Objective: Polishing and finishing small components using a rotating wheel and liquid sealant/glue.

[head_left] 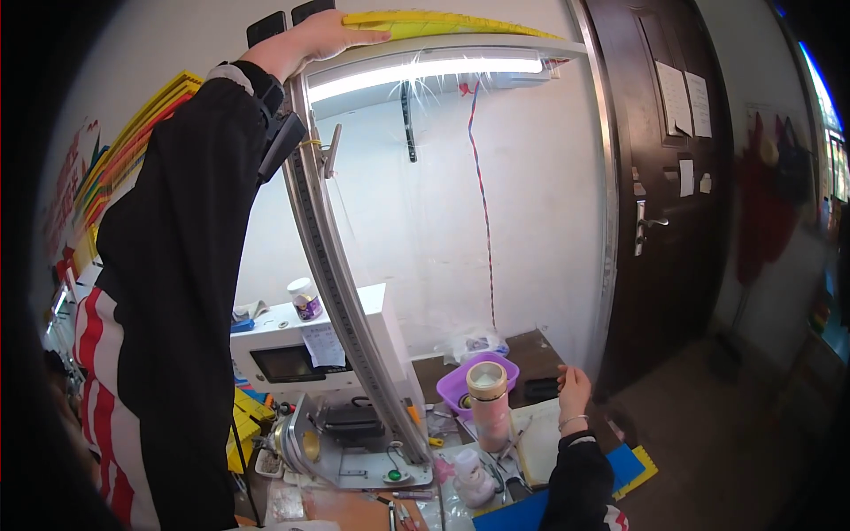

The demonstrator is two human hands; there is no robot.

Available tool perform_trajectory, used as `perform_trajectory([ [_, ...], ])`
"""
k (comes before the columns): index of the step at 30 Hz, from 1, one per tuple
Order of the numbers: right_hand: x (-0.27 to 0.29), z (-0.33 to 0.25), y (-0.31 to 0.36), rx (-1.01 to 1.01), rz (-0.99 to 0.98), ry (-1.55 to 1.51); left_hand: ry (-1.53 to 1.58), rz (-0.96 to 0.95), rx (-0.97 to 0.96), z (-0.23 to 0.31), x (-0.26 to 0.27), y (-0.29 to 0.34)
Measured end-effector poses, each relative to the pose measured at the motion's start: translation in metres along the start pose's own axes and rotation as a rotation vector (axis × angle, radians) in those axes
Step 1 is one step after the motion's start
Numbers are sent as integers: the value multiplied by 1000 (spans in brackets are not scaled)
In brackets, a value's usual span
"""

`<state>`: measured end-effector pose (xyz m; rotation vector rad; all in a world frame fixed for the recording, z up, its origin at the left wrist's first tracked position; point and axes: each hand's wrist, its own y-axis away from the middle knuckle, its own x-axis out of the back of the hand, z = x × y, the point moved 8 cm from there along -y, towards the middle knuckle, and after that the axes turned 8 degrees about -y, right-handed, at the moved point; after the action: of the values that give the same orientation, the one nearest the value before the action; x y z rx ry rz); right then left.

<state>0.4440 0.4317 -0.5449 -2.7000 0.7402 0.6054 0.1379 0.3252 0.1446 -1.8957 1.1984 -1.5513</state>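
High on the left, my left hand (323,37) is raised to the top of a metal frame, closed on the near end of a yellow sheet (434,21) with toothed edges. My thumb stretches along its front, and the other fingers are hidden behind. The sheet lies lengthwise along the frame's top bar (580,49), above a lit tube lamp (434,74). My right hand (574,395) is low over the table's right side, fingers loosely bent and nothing visible in them. Nearest to it are a black case (542,388) and an open notebook (536,442).
A pink tumbler (490,416) stands before a purple basket (450,386). Beside them is a white bottle (471,478). A white sewing-type machine (390,354) stands left, carrying a jar (304,299). Colored sheets (133,150) are stacked far left; a brown door (668,203) is right.
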Motion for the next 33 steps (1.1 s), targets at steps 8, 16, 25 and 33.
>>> perform_trajectory([
  [8, -2, 2, -6, -14, 6, -21, 185, 147, 92, -50, -15, -24],
  [16, 2, 4, -4, 11, 2, -3, -375, 123, 63, -68, -17, -78],
  [25, 14, 20, -19, -31, -18, -43, -517, 176, -35, 3, -17, -40],
  [33, 4, 9, -20, -102, -2, 35, -461, 199, 227, -2, -8, -9],
])
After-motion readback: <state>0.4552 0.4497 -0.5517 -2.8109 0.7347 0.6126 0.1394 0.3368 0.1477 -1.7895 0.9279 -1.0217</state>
